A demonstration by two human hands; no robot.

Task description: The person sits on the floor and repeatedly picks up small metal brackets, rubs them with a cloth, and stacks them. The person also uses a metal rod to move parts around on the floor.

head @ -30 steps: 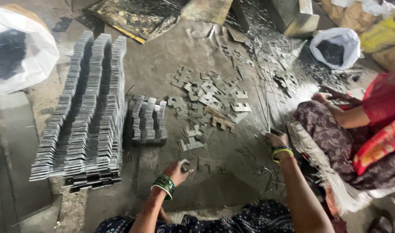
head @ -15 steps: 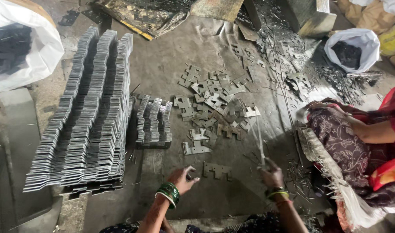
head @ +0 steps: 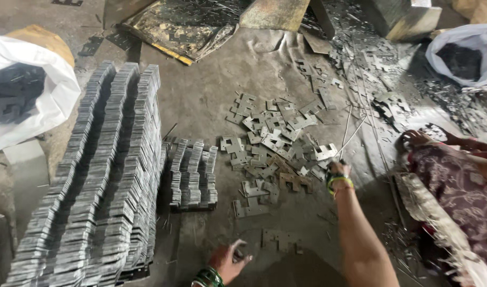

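Right hand point(head: 338, 171) is closed around thin metal rods point(head: 352, 135) that run up toward 1 o'clock. It sits at the 4 o'clock edge of the loose pile of flat notched metal plates point(head: 273, 141) on the floor point(head: 211, 95).

Left hand point(head: 228, 262) is low at 6 o'clock, fingers curled over one small plate point(head: 240, 247); grip looks loose. Another flat plate point(head: 280, 240) lies just beside it at 3 o'clock.

Risks, as I judge them:
- Plate edges look sharp and both hands are bare, so a cut is likely on a careless grab.
- Rods are long and springy and could flick into the seated person's foot point(head: 413, 139) at 3 o'clock.
- Tall stacked rows point(head: 94, 180) at 9 o'clock lean a little; a knock could fan them over the short stack point(head: 193, 172).

Containers: the white sack point(head: 57, 95) at 10 o'clock holds dark plates. The white bag point(head: 475, 42) at 2 o'clock holds dark scrap; can't tell what kind.
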